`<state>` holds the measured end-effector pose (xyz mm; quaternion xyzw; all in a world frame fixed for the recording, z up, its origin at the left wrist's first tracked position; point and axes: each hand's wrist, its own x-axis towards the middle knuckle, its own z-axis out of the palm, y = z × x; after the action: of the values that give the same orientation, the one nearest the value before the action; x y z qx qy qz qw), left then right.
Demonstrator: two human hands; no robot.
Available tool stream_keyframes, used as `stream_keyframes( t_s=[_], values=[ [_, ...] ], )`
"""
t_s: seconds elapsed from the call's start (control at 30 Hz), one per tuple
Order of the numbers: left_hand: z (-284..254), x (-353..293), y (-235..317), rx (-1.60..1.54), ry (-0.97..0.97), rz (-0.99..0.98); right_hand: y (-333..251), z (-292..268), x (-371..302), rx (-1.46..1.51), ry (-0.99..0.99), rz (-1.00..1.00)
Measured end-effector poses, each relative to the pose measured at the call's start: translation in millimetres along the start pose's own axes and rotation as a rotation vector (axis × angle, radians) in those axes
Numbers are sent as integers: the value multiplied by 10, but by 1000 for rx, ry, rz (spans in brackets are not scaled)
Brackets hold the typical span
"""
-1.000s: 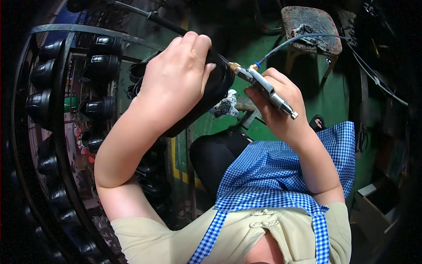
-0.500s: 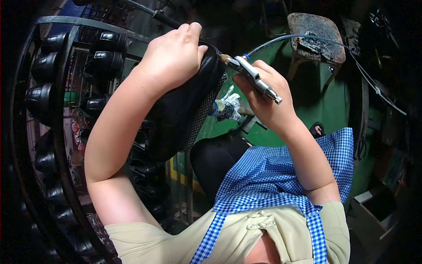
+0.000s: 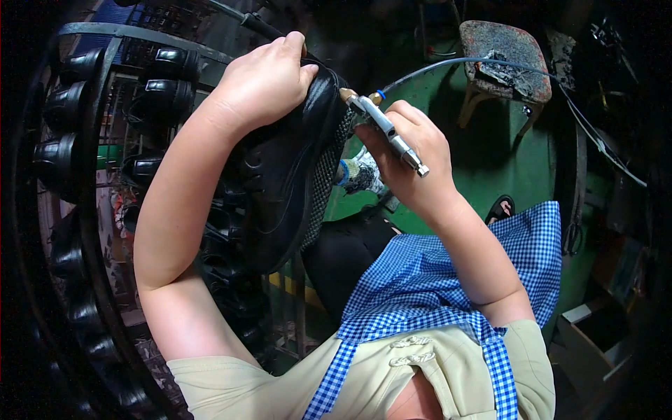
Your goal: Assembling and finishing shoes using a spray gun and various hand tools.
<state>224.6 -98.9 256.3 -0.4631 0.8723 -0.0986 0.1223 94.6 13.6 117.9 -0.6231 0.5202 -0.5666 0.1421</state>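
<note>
A black lace-up shoe [image 3: 280,185] with a dark, speckled sole edge hangs tilted in front of me. My left hand [image 3: 262,84] is closed on its upper end, fingertips hidden behind it. In my right hand [image 3: 413,150] is a small silver spray gun [image 3: 387,126], gripped with the fingers wrapped round its body. Its brass nozzle [image 3: 347,94] points at the shoe's edge near the toe, very close to the surface; I cannot tell whether they touch. A thin grey air hose [image 3: 448,61] joins the gun at a blue fitting.
On the left stands a metal rack [image 3: 150,38] with several black shoes [image 3: 168,98]. A stained stool [image 3: 504,59] is at the far right, the hose passing over it. Behind the shoe is a whitish, paint-smeared thing [image 3: 364,175]. An open box [image 3: 598,325] lies at the lower right.
The shoe has turned so more of its upper and lacing shows. My left hand has shifted slightly left, and the spray gun has moved left and a little down with my right hand.
</note>
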Motion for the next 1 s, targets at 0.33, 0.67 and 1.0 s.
stream_keyframes(
  t_s=[0.33, 0.67, 1.0],
  values=[
    [55, 12, -151, -127, -40, -80, -85, 28, -118, 56, -76, 7],
    [132, 39, -299, -218, -40, -105, -156, 87, -270, 119, -107, 4],
    [158, 23, -401, -398, -72, -167, -266, 63, -396, 157, -178, -17]
  ],
)
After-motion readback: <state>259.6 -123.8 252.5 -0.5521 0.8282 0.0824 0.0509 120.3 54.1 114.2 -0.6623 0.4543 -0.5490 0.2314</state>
